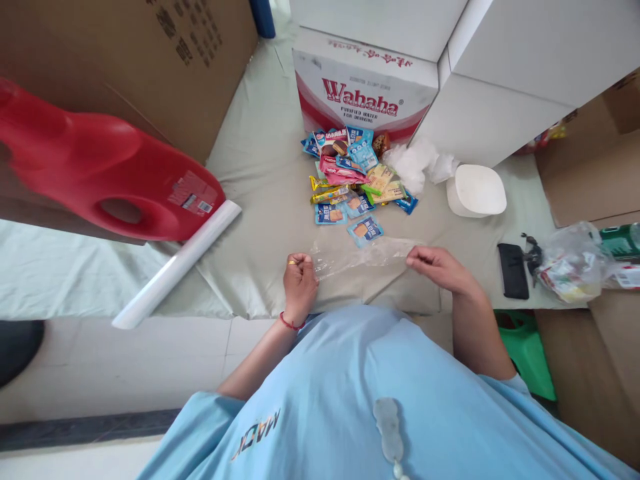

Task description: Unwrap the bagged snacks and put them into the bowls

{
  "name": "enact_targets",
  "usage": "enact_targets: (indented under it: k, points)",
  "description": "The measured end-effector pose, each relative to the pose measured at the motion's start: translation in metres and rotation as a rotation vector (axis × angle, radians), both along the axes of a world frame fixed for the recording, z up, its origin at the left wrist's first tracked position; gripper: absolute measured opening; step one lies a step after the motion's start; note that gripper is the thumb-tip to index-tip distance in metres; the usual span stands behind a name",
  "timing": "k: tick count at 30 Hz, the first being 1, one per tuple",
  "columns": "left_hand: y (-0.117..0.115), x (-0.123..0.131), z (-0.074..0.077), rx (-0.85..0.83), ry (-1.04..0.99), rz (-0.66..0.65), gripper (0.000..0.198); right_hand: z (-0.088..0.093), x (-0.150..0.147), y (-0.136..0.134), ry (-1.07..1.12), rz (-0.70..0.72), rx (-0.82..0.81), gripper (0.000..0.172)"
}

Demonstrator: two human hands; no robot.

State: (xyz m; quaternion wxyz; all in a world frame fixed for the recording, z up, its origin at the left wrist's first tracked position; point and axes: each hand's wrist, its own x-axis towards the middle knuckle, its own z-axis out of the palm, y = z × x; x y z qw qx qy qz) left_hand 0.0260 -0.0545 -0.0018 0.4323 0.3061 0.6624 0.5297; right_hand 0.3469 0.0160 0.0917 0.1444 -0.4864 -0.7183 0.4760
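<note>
A clear plastic bag [357,259] is stretched sideways between my two hands, just above the front of the covered table. My left hand [301,283] is closed on one end of it, with a ring and a red bracelet showing. At the other end, my right hand [436,265] pinches the plastic between thumb and fingers. Beyond the bag lies a pile of wrapped snacks [345,167] in blue, pink and yellow packets. The nearest blue snack packet [365,231] lies right behind the plastic.
A white Wahaba-style printed carton [365,87] stands behind the snacks. Crumpled plastic [413,163] and a white bowl [477,191] sit to its right, with a black phone [513,271] nearer. On the left are a red jug [125,173] and a white roll [177,265] overhanging the edge.
</note>
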Motion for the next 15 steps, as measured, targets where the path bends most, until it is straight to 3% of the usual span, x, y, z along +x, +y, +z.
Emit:
enact_targets:
  k: [2, 3, 6, 11, 13, 15]
  points:
    - [-0.004, 0.000, 0.000, 0.014, 0.038, -0.012, 0.026, 0.003, -0.012, 0.002, -0.044, -0.176, 0.262, 0.040]
    - [-0.006, 0.000, 0.001, 0.017, 0.053, -0.020, 0.026, 0.001, -0.022, 0.001, -0.070, -0.183, 0.382, 0.047]
    - [-0.011, -0.001, 0.002, 0.015, 0.076, -0.041, 0.027, -0.015, -0.053, -0.005, -0.160, -0.019, 0.575, 0.072]
    - [-0.022, -0.008, 0.000, -0.016, 0.098, -0.045, 0.028, -0.058, -0.063, -0.010, -0.323, -0.082, 0.515, 0.051]
    - [-0.027, -0.012, -0.001, -0.054, 0.139, -0.044, 0.028, -0.068, -0.054, -0.012, -0.315, -0.071, 0.452, 0.041]
    - [-0.034, -0.015, 0.000, -0.081, 0.158, -0.071, 0.028, -0.072, -0.049, -0.016, -0.276, -0.078, 0.446, 0.042]
